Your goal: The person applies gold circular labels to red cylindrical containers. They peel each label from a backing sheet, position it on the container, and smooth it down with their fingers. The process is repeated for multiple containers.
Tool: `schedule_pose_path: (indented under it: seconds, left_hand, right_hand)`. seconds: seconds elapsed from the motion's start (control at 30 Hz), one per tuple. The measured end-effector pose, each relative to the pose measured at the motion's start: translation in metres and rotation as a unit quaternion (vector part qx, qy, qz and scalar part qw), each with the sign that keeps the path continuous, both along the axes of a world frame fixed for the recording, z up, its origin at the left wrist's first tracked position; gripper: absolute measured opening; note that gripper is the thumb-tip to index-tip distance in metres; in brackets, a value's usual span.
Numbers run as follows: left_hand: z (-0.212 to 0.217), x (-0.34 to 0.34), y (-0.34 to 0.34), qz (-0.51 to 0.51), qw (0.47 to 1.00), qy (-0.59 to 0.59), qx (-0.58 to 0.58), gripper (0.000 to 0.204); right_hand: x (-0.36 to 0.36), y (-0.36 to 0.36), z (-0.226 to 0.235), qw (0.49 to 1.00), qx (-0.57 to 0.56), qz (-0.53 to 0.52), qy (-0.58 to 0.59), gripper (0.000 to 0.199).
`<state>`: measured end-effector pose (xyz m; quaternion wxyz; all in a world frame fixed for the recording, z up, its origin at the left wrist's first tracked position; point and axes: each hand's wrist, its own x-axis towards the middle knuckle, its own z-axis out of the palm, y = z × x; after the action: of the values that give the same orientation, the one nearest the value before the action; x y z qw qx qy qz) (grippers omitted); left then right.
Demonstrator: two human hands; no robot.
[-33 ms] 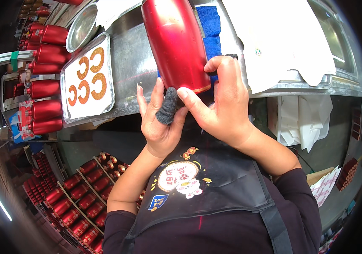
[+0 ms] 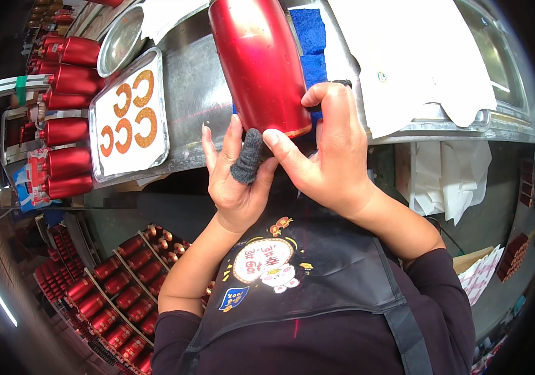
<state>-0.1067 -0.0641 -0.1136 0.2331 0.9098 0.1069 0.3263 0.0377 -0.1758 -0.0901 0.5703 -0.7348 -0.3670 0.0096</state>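
Observation:
A glossy red bottle-shaped vessel [image 2: 258, 62] lies with its near end toward me, its far end cut off by the picture's top edge. It rests over a blue cloth [image 2: 308, 34]. My right hand [image 2: 336, 150] is closed on its near right edge, thumb at the end rim and bent index finger against the side. A strip of orange-gold shows along that rim. My left hand [image 2: 233, 181] touches the near end with fingers stretched and apart. A dark grey knitted finger cover [image 2: 247, 156] sits on one finger of it.
Left on the metal table [image 2: 189, 81] stand a white-lined tray [image 2: 133, 150] with several gold C-shaped pieces and a metal bowl [image 2: 122, 40]. Red bottles [image 2: 67, 131] line the table's left end; more fill a rack [image 2: 117, 287] below. White sheets [image 2: 405, 62] cover the right side.

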Motion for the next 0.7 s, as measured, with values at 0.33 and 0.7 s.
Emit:
schedule_pose_path:
  seconds: [0.33,0.7]
  left_hand:
    - [0.0010,-0.0006,-0.0009,0.004,1.000,0.006,-0.008,0.038]
    - [0.0010,-0.0001,-0.0014,0.006,1.000,0.018,0.024,0.040]
  right_hand:
    - [0.0018,-0.0025,-0.0026,1.000,0.018,0.006,-0.015,0.050]
    - [0.0022,-0.0028,-0.0030,1.000,0.018,0.008,-0.005,0.047]
